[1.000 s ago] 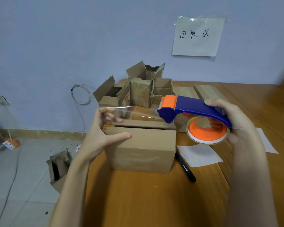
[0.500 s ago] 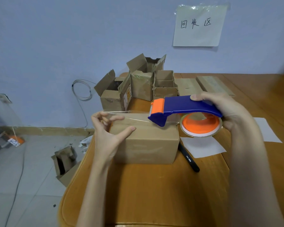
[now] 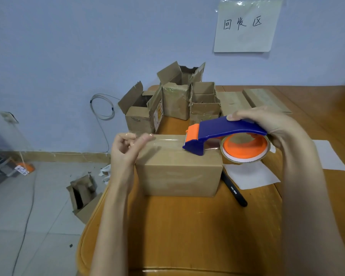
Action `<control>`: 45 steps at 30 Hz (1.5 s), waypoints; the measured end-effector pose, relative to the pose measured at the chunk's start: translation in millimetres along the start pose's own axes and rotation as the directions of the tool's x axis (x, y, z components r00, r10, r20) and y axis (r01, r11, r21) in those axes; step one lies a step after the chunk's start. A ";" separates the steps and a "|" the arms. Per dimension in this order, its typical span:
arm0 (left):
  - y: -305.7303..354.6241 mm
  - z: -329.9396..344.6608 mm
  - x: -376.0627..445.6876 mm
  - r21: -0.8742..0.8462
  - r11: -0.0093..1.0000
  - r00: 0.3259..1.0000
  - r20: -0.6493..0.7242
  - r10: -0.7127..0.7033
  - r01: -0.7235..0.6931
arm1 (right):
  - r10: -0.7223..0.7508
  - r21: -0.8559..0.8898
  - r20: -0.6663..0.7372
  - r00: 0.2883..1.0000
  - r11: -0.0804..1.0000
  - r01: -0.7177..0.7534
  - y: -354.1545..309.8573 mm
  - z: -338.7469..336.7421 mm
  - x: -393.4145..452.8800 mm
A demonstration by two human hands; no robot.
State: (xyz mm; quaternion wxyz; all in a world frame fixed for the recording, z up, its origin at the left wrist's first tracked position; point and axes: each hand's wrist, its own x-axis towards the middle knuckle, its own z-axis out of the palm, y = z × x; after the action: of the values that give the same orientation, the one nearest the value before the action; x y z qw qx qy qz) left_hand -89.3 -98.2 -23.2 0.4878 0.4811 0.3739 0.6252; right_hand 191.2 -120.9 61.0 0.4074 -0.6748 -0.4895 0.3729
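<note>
A closed brown cardboard box (image 3: pixel 179 176) stands on the wooden table (image 3: pixel 187 236). My right hand (image 3: pixel 277 126) grips the blue handle of a tape dispenser (image 3: pixel 217 134) with an orange roll core, held just above the box's right top edge. A strip of clear tape (image 3: pixel 165 140) runs from the dispenser's orange nose leftward over the box top. My left hand (image 3: pixel 127 150) pinches the free end of that tape at the box's left top edge.
Several opened cardboard boxes (image 3: pixel 171 102) crowd the table's far edge by the wall. A black marker (image 3: pixel 234 190) and white paper sheets (image 3: pixel 251 177) lie right of the box. Another torn box (image 3: pixel 82 194) sits on the floor at left. A cable (image 3: pixel 102 106) hangs on the wall.
The dispenser and stretched tape have come down from above the box to its top. My left hand has moved off the box's front and now only pinches the tape end.
</note>
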 end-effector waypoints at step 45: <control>-0.1 66.2 9.9 0.967 0.079 0.962 0.251 -0.107 -0.244 | -0.156 -0.424 -0.063 0.986 0.898 0.115 1.8 10.6 -17.9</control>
State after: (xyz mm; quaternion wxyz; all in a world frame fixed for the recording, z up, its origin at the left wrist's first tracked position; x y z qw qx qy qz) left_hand -25.9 -88.7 -3.9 0.0459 0.7767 0.6077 0.1594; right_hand 177.9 -136.5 57.1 0.3008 -0.7278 -0.5838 0.1973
